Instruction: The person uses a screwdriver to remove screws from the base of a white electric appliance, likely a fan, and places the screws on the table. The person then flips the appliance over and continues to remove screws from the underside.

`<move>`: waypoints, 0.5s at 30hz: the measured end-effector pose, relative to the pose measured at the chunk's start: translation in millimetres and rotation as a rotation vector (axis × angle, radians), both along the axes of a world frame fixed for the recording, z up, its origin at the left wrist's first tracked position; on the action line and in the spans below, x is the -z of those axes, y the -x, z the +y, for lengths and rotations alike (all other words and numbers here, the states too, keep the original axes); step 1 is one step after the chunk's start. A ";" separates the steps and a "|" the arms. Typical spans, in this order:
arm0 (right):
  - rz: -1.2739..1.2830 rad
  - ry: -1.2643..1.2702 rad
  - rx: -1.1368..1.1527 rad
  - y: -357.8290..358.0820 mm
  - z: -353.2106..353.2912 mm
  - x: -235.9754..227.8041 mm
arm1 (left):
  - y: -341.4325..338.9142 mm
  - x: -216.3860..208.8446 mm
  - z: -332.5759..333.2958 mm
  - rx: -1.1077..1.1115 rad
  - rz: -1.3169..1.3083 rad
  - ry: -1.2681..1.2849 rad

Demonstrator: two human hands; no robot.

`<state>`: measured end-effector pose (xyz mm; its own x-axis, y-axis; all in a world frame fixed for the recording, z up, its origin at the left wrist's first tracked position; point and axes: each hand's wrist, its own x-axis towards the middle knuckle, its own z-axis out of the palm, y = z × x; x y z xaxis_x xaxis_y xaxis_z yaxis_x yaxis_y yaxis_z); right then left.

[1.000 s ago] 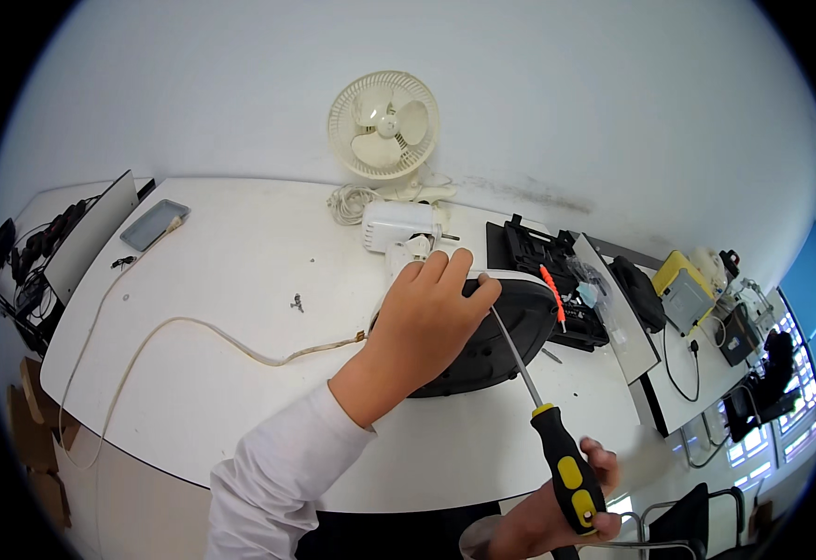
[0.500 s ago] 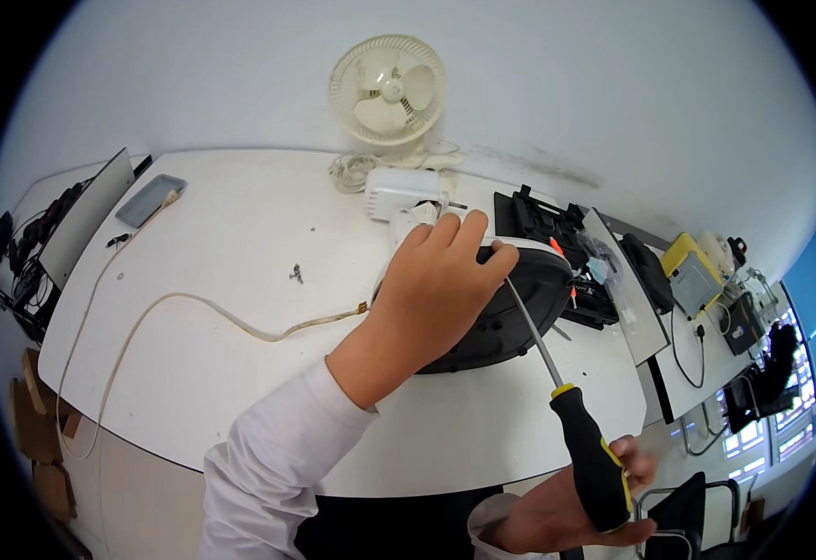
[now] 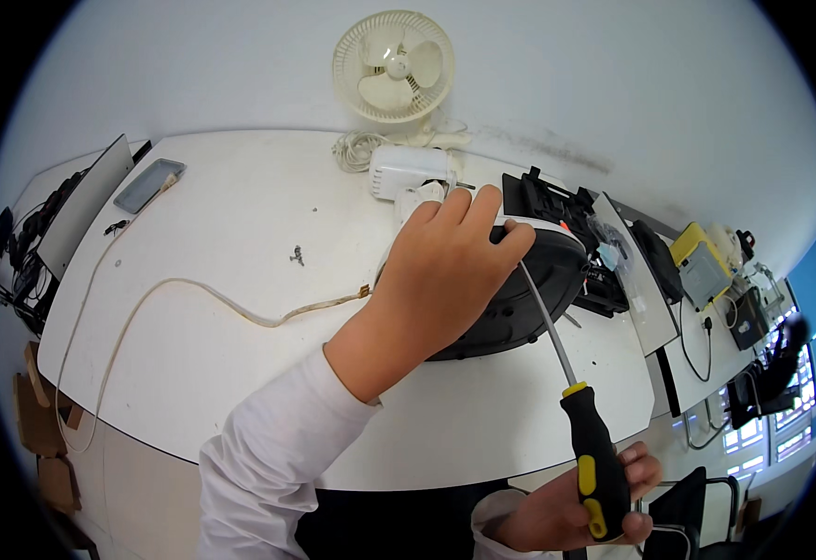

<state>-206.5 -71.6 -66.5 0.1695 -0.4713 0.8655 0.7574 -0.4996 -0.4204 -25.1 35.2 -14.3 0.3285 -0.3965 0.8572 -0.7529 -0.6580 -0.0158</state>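
My right hand (image 3: 566, 509) is closed round the black and yellow handle of a screwdriver (image 3: 599, 448), whose long steel shaft slants up and left to the black underside of a fan base (image 3: 510, 317). My left hand (image 3: 450, 275) grips the base over its top, thumb and forefinger close to the shaft. The screwdriver's tip is hidden by that hand. Beyond the base, a white motor housing (image 3: 406, 173) with a thin shaft lies on its side and seems joined to it. A pale power cord (image 3: 202, 285) with a frayed-looking end runs from beside the left wrist across the table.
Several small screws (image 3: 297, 255) lie on the white table (image 3: 193, 373). A grey tray (image 3: 150, 186) sits at the far left. Behind stands a cream fan head (image 3: 394, 67) with coiled cord (image 3: 356, 151). An open black tool case (image 3: 566, 205) is at the right, near a yellow box (image 3: 702, 254).
The screwdriver handle has turned in my right hand, its yellow patches now facing up. Most of the table scene sits slightly higher in view. My left hand keeps its grip on the base.
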 end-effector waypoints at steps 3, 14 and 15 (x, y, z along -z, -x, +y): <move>-0.093 -0.040 -0.201 3.5 0.5 6.8 | 0.8 -0.1 -1.2 -0.008 0.017 -0.010; 0.111 0.011 -0.036 11.6 -0.6 0.2 | -0.8 -0.1 -1.5 -0.011 0.003 -0.013; 0.110 -0.009 -0.015 9.9 2.4 -1.9 | -0.7 0.0 -1.1 -0.008 -0.002 -0.005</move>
